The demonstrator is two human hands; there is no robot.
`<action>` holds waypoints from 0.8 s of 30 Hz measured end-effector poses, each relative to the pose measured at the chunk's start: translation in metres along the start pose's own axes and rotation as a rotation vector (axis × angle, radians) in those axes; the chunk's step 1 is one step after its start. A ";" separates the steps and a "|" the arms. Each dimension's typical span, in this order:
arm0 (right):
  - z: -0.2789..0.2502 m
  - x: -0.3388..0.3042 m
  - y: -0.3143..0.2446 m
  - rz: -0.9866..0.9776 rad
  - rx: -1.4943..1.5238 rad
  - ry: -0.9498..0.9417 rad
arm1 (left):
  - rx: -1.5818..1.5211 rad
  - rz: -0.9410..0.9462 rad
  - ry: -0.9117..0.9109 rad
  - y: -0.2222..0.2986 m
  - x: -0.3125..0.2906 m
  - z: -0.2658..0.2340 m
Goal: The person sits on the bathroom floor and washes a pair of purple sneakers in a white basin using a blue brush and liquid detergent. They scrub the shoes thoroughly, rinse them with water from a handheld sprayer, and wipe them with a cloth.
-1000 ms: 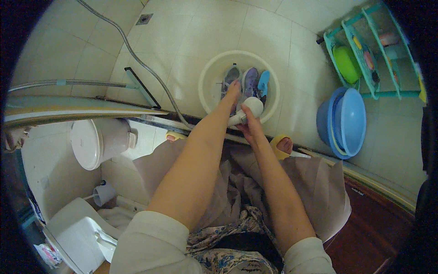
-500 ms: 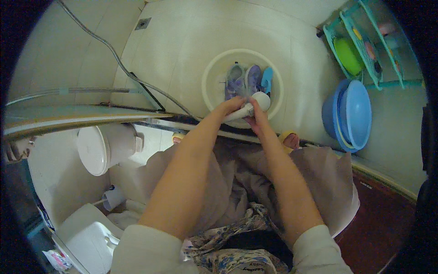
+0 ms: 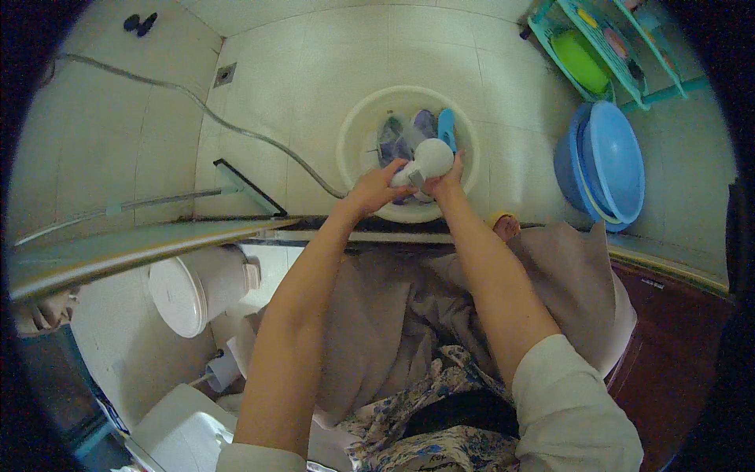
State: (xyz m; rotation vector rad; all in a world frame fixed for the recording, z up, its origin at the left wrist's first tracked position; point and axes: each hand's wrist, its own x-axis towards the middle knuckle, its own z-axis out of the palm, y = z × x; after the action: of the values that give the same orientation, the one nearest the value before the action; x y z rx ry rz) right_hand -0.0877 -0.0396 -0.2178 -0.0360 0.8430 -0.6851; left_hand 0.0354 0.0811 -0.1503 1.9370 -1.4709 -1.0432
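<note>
A white shower head (image 3: 433, 158) is held over a cream round basin (image 3: 351, 130). My left hand (image 3: 376, 189) is closed around its handle. Close against the right side of the head is my right hand (image 3: 445, 182); its fingers are mostly hidden behind the shower head, so their grip does not show. Inside the basin lie a pair of purple shoes, the left shoe (image 3: 391, 135) and the right shoe (image 3: 423, 121), partly covered by the shower head. A blue brush (image 3: 446, 126) rests beside them at the basin's right side.
A metal hose (image 3: 259, 135) loops in from the left wall. Stacked blue basins (image 3: 616, 161) lean at the right wall, below a green rack (image 3: 613, 47). A glass door edge (image 3: 157, 250) and a lidded white bin (image 3: 179, 295) are at left.
The shower head has turned, its face swinging left and nearer. My left hand has shifted left along with the handle, and my right hand has slid slightly down. The view has shifted a little.
</note>
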 end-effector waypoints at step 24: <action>-0.145 0.103 -0.042 -0.845 -1.966 0.393 | -0.110 0.099 -0.086 0.039 0.052 0.005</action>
State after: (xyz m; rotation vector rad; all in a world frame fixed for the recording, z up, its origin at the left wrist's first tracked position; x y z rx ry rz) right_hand -0.1636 -0.0985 -0.3735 -2.1685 1.6101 -0.3549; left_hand 0.0153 0.0203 -0.1376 1.7447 -1.5064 -1.1503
